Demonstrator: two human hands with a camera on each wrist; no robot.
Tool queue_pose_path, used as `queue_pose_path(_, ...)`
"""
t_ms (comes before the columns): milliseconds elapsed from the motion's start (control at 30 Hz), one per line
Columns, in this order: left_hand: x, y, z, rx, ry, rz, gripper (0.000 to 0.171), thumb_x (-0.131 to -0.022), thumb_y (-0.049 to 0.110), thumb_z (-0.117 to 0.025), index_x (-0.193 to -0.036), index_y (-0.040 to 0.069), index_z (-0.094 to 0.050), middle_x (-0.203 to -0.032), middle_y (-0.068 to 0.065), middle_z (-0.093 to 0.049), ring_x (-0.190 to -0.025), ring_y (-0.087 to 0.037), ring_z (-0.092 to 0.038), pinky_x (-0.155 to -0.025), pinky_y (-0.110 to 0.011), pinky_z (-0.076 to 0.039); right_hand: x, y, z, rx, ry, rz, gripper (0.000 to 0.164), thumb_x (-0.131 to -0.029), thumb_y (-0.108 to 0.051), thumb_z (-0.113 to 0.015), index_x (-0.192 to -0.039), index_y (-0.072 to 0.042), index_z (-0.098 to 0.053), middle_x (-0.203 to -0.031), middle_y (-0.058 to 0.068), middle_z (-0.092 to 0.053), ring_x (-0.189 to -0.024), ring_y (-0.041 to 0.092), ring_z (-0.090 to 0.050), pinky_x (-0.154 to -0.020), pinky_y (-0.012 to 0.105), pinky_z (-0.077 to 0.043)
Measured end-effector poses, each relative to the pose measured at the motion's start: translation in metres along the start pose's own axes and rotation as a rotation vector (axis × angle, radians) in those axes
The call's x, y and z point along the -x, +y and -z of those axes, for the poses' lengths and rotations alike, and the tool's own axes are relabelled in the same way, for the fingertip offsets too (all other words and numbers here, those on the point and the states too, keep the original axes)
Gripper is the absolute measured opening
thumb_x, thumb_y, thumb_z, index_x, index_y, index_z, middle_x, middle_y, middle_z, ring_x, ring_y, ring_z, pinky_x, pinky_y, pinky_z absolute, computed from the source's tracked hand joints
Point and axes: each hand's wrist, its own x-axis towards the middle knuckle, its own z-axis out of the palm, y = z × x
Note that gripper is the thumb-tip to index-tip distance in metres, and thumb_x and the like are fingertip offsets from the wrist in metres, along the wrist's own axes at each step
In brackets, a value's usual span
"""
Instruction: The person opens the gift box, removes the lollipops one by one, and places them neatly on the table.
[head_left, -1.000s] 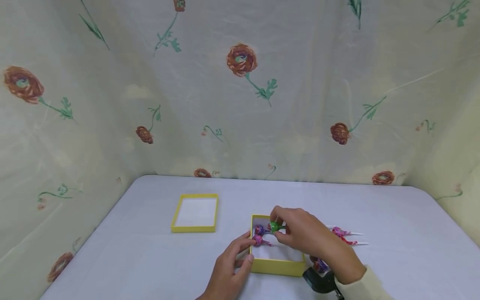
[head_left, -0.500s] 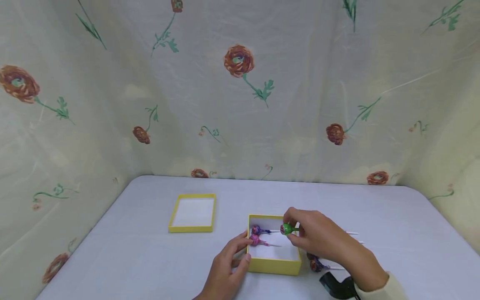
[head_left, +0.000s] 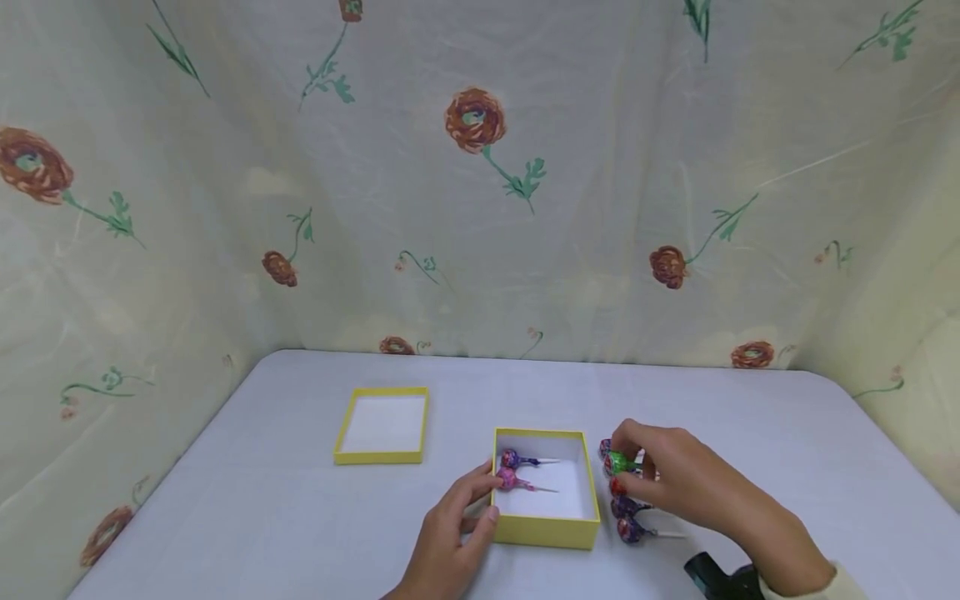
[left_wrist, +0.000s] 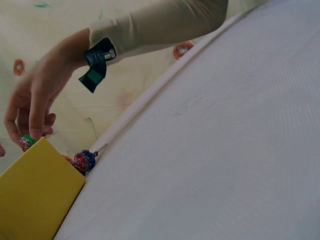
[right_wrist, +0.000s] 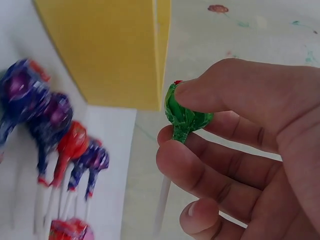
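Note:
In the head view, a yellow box [head_left: 546, 532] stands uncovered in front of me. Inside it, a purple lollipop [head_left: 512, 458] and a pink lollipop [head_left: 508, 478] lie side by side at the left wall, sticks pointing right. My left hand [head_left: 455, 533] grips the box's left side, a fingertip over the rim. Right of the box, my right hand [head_left: 667, 467] pinches a green-wrapped lollipop [right_wrist: 187, 112] by its head, stick hanging down in the right wrist view. It is above a row of lollipops, including a red one [right_wrist: 72, 140] and a dark purple one [head_left: 628, 530].
A yellow-rimmed box lid [head_left: 381, 457] lies on the white table [head_left: 247, 517], left of and behind the box. A floral curtain [head_left: 570, 250] hangs behind the table and along its sides. The right wrist carries a black strap device [left_wrist: 97, 62].
My right hand has carried the green lollipop from over the box rightward, out past its right wall to the lollipop row. The left hand has stayed at the box.

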Motion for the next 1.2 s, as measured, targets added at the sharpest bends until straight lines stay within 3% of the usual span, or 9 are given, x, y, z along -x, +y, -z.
queue_pose_path(367,-0.001,0.0,0.001,-0.009,-0.017,0.017,0.028,-0.099,0.015,-0.053,-0.127,0.012,-0.055,-0.147,-0.004,-0.043,-0.125,-0.023,-0.052,-0.089,-0.022,-0.053,0.014,0.024,-0.003,0.048,-0.031,-0.11,0.023,-0.081,-0.012,-0.074,-0.101,-0.014,-0.062,-0.082,-0.008,-0.062,-0.072,0.01,-0.054,-0.062,0.023,-0.053)
queue_pose_path(733,0.0,-0.002,0.001,0.002,0.001,-0.022,0.028,-0.098,0.014,-0.054,-0.127,0.013,-0.055,-0.146,-0.006,-0.044,-0.125,-0.024,-0.052,-0.088,-0.024,-0.054,0.025,0.042,-0.003,0.05,-0.038,-0.081,0.024,-0.081,-0.014,-0.075,-0.101,-0.014,-0.061,-0.087,-0.008,-0.064,-0.072,0.007,-0.053,-0.06,0.022,-0.051)
queue_pose_path(1000,0.0,-0.004,0.0,-0.017,-0.003,-0.004,0.028,-0.098,0.013,-0.054,-0.126,0.012,-0.055,-0.146,-0.006,-0.044,-0.125,-0.021,-0.052,-0.088,-0.023,-0.053,0.028,0.047,-0.003,0.031,-0.047,-0.143,0.025,-0.081,-0.011,-0.074,-0.103,-0.014,-0.062,-0.087,-0.007,-0.063,-0.076,0.011,-0.054,-0.062,0.024,-0.052)
queue_pose_path(1200,-0.001,-0.005,0.0,-0.025,-0.007,0.003,0.028,-0.099,0.014,-0.053,-0.126,0.012,-0.055,-0.146,-0.007,-0.044,-0.125,-0.021,-0.052,-0.088,-0.023,-0.053,0.029,0.055,-0.001,0.062,-0.017,-0.084,0.025,-0.08,-0.012,-0.075,-0.101,-0.015,-0.062,-0.088,-0.007,-0.064,-0.07,0.007,-0.051,-0.058,0.023,-0.049)
